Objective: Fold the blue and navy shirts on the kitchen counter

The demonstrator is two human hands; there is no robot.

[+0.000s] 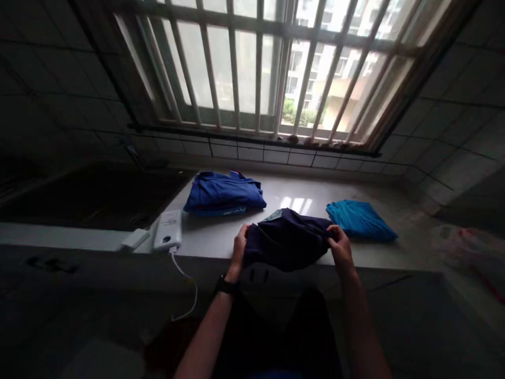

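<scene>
White countertop [213,237], navy garment [286,239] lying crosswise, pinched in left hand [239,247] and right hand [341,248]

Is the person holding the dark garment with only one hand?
No, the left hand and the right hand both grip the dark garment, one at each side.

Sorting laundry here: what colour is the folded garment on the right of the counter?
The folded garment is teal, best seen in the head view.
</scene>
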